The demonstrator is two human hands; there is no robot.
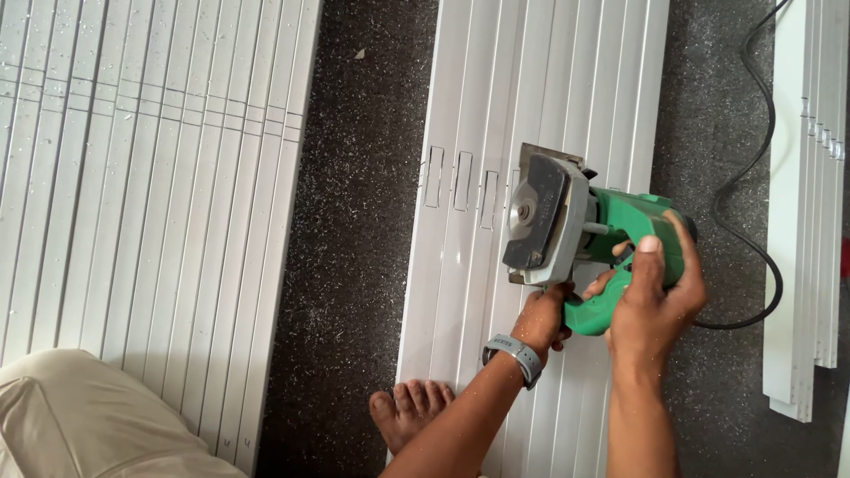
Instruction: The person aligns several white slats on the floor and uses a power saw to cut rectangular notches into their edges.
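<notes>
Both hands, right hand and left hand, clamped on saw. Risk: bare foot on panels below saw; slip cuts toes. Cord beside saw may snag.

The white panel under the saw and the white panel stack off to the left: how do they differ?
The panel under the saw has rectangular slots cut across its strips; the left panel stack shows only thin lines across its strips. The first bears the green circular saw, held by the left hand and right hand, and a bare foot; the left stack lies untouched. Both are white, ribbed, and lie on the dark speckled floor.
</notes>
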